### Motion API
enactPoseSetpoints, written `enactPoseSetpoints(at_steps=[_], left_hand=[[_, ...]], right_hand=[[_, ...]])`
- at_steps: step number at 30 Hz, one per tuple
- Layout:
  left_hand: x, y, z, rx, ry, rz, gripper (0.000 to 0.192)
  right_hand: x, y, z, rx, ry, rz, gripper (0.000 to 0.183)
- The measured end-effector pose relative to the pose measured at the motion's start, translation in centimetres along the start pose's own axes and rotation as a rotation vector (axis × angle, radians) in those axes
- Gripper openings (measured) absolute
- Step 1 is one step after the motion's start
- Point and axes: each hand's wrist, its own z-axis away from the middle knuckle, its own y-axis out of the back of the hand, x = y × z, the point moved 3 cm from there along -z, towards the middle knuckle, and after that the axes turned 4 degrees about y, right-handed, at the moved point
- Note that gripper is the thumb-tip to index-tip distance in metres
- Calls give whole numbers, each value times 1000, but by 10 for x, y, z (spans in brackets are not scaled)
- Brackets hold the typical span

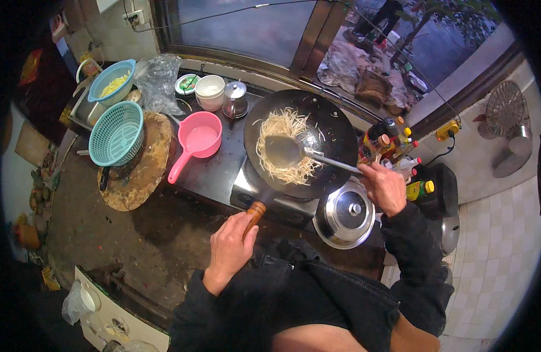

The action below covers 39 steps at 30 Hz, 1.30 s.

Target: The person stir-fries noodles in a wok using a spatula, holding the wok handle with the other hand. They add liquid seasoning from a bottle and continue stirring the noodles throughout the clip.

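Note:
A dark wok [336,145] rests on a gas stove [270,196] beneath the window. My left hand [234,240] is wrapped around its wooden handle [256,209]. In my right hand [383,187] is the shaft of a metal wok spatula [283,151], whose broad blade lies over the food. Pale, thin strands [279,121], perhaps bean sprouts, form a heap in the wok's left half, partly hidden by the blade. A few loose strands cling to the wok's far wall.
Close by on the right are a steel pot with a glass lid [345,213] and several sauce bottles [380,132]. To the left sit a pink ladle [202,134], a round wooden chopping board [154,163], a teal colander [116,134] and a blue basin [114,83]. White bowls [209,92] stand behind.

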Motion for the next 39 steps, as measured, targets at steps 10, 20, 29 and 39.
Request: enactPoseSetpoints(at_steps=[10,20,29,39], left_hand=[[-2,-2,4,42,-9,5,32],[-1,-3,6,68,-12,-47,31],[1,-2,5,66,-6,0,29],[4,6,-4,-21,-12,-40,22]], right_hand=[[94,28,-66,74,-21,308,20],[50,0,-191,64,237,177,9],[38,36,-107,53,627,357,32],[19,50,1,-130,185,295,37]])
